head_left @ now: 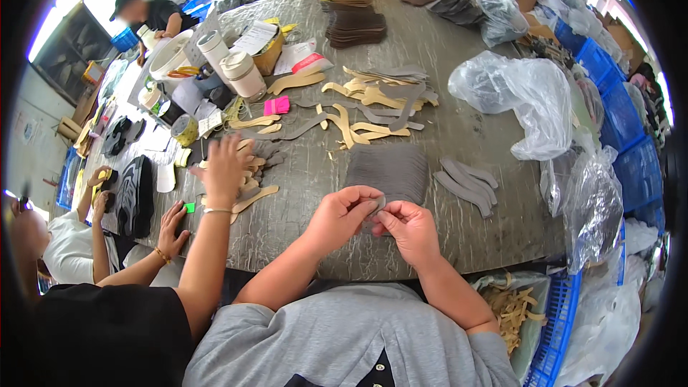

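Observation:
Close to the table's near edge, my left hand [340, 216] and my right hand [410, 231] meet with thumbs and fingertips pinched together. Between them is a small grey piece [378, 205], mostly hidden by the fingers; it looks like the thin grey material lying about. Just beyond my hands sits a wide, neat stack of grey cut strips [385, 170]. To its right lie several curved grey pieces [467, 183] in a loose bundle. Farther off, a tangled heap of tan and grey curved strips [369, 111] spreads across the table.
At my left, a co-worker's raised hand [226, 168] hovers over more strips; another hand [172, 228] rests at the edge. Jars [244, 75] and a pink pad [276, 105] stand beyond. Plastic bags [527, 97] lie at right. Below is a scrap-filled bin [512, 315].

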`<action>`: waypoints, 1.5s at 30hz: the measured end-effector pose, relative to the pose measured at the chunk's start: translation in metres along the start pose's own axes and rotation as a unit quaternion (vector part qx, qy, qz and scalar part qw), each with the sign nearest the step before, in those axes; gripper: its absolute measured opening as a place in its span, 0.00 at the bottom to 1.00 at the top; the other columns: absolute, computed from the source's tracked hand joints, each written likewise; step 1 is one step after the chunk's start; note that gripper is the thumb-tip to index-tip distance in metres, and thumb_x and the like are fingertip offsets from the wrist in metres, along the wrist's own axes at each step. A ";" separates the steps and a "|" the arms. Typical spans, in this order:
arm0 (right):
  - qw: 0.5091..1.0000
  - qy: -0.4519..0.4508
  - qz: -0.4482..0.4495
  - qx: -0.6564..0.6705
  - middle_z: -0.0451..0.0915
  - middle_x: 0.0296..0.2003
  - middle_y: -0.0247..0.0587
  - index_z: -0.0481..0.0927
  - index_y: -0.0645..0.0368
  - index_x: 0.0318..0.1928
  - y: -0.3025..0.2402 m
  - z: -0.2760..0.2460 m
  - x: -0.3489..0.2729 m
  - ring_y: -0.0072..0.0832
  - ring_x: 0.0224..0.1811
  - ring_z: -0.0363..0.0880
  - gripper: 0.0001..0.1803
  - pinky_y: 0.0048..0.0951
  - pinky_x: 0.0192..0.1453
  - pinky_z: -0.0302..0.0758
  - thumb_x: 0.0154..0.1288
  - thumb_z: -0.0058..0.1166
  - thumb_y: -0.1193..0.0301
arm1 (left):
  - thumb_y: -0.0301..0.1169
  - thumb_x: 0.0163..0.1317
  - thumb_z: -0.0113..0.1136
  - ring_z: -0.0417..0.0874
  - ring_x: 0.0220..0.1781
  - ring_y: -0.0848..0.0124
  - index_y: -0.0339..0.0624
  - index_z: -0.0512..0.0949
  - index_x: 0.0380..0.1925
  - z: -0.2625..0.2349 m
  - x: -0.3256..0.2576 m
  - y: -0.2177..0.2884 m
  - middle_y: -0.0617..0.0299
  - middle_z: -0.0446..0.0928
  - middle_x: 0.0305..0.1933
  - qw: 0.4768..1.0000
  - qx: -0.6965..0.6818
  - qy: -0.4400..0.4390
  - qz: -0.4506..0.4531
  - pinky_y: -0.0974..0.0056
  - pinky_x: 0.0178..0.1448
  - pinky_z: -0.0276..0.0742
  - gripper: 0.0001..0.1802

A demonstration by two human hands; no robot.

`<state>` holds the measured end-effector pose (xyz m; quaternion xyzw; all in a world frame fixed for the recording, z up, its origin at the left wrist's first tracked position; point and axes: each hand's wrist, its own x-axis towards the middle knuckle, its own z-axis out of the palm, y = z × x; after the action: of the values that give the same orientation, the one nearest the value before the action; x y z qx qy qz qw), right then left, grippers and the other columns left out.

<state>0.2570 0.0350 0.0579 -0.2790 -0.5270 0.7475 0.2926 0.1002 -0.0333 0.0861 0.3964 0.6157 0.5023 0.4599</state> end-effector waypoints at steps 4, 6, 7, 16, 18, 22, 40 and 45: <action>0.999 -0.026 0.009 -0.030 0.83 0.31 0.36 0.81 0.66 0.39 -0.004 -0.008 -0.007 0.20 0.31 0.81 0.07 0.21 0.37 0.78 0.69 0.56 0.74 | 0.24 0.66 0.58 0.70 0.20 0.84 0.40 0.82 0.47 0.005 -0.007 -0.001 0.71 0.76 0.23 1.000 -0.018 -0.005 -0.019 0.77 0.23 0.65 0.11; 0.999 -0.029 0.008 -0.031 0.83 0.31 0.36 0.81 0.66 0.39 -0.006 -0.008 -0.009 0.20 0.31 0.81 0.07 0.21 0.37 0.78 0.68 0.56 0.73 | 0.24 0.66 0.58 0.70 0.19 0.84 0.39 0.82 0.47 0.006 -0.008 0.000 0.71 0.76 0.23 1.000 -0.014 -0.008 -0.027 0.77 0.23 0.65 0.11; 0.999 -0.028 0.010 -0.027 0.83 0.31 0.36 0.81 0.66 0.39 -0.007 -0.008 -0.011 0.19 0.31 0.81 0.07 0.21 0.37 0.78 0.68 0.56 0.73 | 0.24 0.66 0.58 0.70 0.19 0.84 0.39 0.82 0.47 0.006 -0.009 0.000 0.71 0.76 0.23 0.999 -0.012 -0.009 -0.031 0.77 0.23 0.65 0.11; 0.999 -0.045 0.018 -0.022 0.83 0.30 0.37 0.82 0.66 0.37 -0.019 -0.009 -0.015 0.20 0.31 0.81 0.06 0.22 0.36 0.79 0.67 0.56 0.75 | 0.30 0.67 0.60 0.71 0.20 0.83 0.37 0.82 0.48 0.004 -0.014 -0.005 0.68 0.79 0.26 0.997 -0.050 -0.045 -0.033 0.76 0.23 0.66 0.13; 0.998 -0.056 0.033 0.026 0.83 0.30 0.37 0.82 0.66 0.36 -0.016 -0.014 -0.015 0.21 0.30 0.81 0.05 0.22 0.36 0.78 0.65 0.57 0.76 | 0.30 0.67 0.59 0.72 0.20 0.82 0.37 0.82 0.48 0.004 -0.014 -0.006 0.67 0.79 0.26 0.993 -0.086 -0.071 -0.050 0.75 0.23 0.67 0.13; 0.993 -0.068 0.048 0.089 0.81 0.29 0.35 0.81 0.64 0.34 -0.009 -0.017 -0.014 0.20 0.28 0.79 0.03 0.22 0.35 0.77 0.64 0.57 0.77 | 0.30 0.70 0.56 0.73 0.20 0.80 0.36 0.81 0.49 0.007 -0.014 -0.014 0.65 0.79 0.26 0.975 -0.189 -0.107 -0.056 0.74 0.24 0.69 0.13; 0.905 0.081 -0.035 0.416 0.70 0.27 0.34 0.70 0.55 0.35 -0.010 -0.062 -0.022 0.26 0.28 0.68 0.06 0.35 0.41 0.71 0.67 0.38 0.76 | 0.18 0.50 0.67 0.79 0.34 0.59 0.39 0.72 0.30 -0.011 -0.008 -0.025 0.56 0.77 0.32 0.841 0.262 0.038 0.472 0.60 0.38 0.76 0.12; 0.940 0.195 -0.124 0.253 0.64 0.24 0.29 0.69 0.52 0.38 -0.023 -0.133 -0.041 0.16 0.20 0.54 0.06 0.18 0.22 0.52 0.67 0.40 0.77 | 0.16 0.51 0.65 0.80 0.33 0.60 0.39 0.72 0.31 -0.032 -0.013 -0.037 0.55 0.77 0.33 0.833 0.288 0.082 0.465 0.61 0.36 0.77 0.12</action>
<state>0.3840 0.0946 0.0457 -0.2681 -0.2838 0.7449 0.5409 0.0720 -0.0605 0.0543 0.7076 0.5111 0.4878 -0.0152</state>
